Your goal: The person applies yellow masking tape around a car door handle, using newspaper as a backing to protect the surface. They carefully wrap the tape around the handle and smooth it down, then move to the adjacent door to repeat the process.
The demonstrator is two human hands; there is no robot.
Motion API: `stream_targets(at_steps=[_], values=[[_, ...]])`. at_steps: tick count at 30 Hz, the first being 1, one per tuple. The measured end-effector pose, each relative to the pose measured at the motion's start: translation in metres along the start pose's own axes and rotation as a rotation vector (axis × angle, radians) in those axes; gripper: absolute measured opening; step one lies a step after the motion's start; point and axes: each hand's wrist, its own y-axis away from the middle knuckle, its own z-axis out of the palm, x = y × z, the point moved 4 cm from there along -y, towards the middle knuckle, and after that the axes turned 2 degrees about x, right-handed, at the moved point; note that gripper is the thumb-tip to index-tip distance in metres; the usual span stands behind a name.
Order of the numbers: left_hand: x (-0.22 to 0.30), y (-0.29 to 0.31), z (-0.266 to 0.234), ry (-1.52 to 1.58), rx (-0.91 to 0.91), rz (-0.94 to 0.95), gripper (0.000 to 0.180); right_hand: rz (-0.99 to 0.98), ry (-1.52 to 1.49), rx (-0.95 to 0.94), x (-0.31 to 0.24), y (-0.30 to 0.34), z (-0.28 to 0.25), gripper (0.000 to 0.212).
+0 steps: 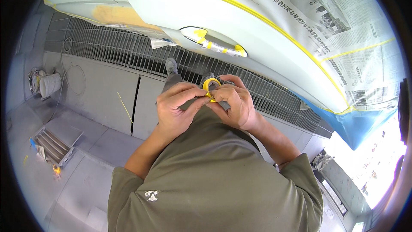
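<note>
In front of my body a roll of yellow masking tape [206,85] is in my right hand [238,103], its fingers curled over and around the ring. My left hand [177,108] is closed in a pinch at the roll's near left edge, thumb and forefinger pressed together; any tape end between them is too small to make out. Beyond both hands is a pale car body panel [171,4]. Its door handle [219,48] is wrapped with pieces of yellow tape. A yellow tape line [231,2] follows the edge of the newspaper sheets [296,13] covering the upper part.
A metal floor grating [116,43] runs below the panel. On the floor at left are a white bucket [50,84], a slatted tray [52,146] and a loose yellow strip [125,106]. Blue plastic sheeting [343,124] hangs at the right end.
</note>
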Motion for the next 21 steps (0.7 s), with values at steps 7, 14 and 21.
stream_targets(at_steps=[7,14,21], values=[[-0.006,-0.006,-0.001,0.195,0.036,-0.136,0.018,0.01,0.041,0.027,-0.004,-0.003,0.0,0.039],[-0.034,-0.029,-0.024,0.255,-0.252,-0.09,0.011,0.067,0.15,0.002,-0.017,-0.018,0.016,0.038],[-0.06,-0.041,-0.048,0.115,-0.288,0.071,0.017,0.41,0.269,-0.06,-0.016,-0.036,0.04,0.032]])
